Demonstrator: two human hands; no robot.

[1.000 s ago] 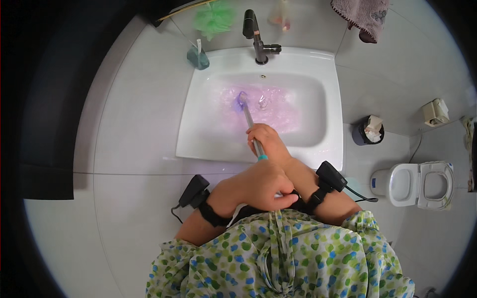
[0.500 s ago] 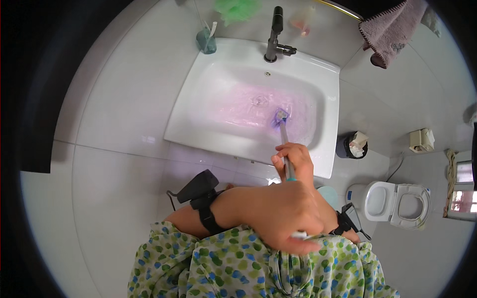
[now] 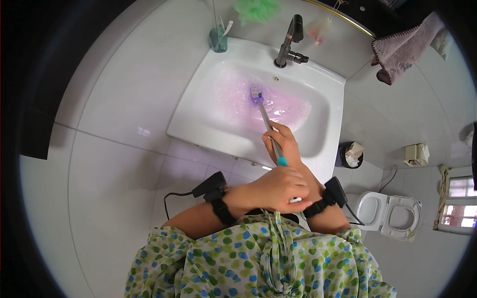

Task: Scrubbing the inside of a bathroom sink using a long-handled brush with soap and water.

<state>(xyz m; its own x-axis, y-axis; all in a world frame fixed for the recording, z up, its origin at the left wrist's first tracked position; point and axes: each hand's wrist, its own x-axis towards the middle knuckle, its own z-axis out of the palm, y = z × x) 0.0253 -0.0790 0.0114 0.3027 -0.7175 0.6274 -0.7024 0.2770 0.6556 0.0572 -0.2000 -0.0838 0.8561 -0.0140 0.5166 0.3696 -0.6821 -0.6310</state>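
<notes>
A long-handled cleaning brush (image 3: 266,119) slants across the white sink (image 3: 191,111), its purple head in shallow pinkish water. My right hand (image 3: 286,145) is closed round the grey shaft, over the sink's front part. Closer to my body, my left hand (image 3: 285,188) grips the handle's end below a teal section. A white tip of the handle sticks out by the left fingers. My left wrist crosses in front of my right forearm. The brush head rests left of the sink's middle, with purple foam about it.
A black faucet (image 3: 287,47) rises behind the basin. On its back left corner stands a teal cup (image 3: 217,40) with a brush in it. A pinkish towel (image 3: 405,49) hangs at the right. A black bin (image 3: 344,158) and a toilet (image 3: 372,208) stand right of the sink.
The brush head has moved left and toward the back of the basin, and the shaft now leans left. Both hands have shifted slightly away from my body. The whole view has tilted somewhat.
</notes>
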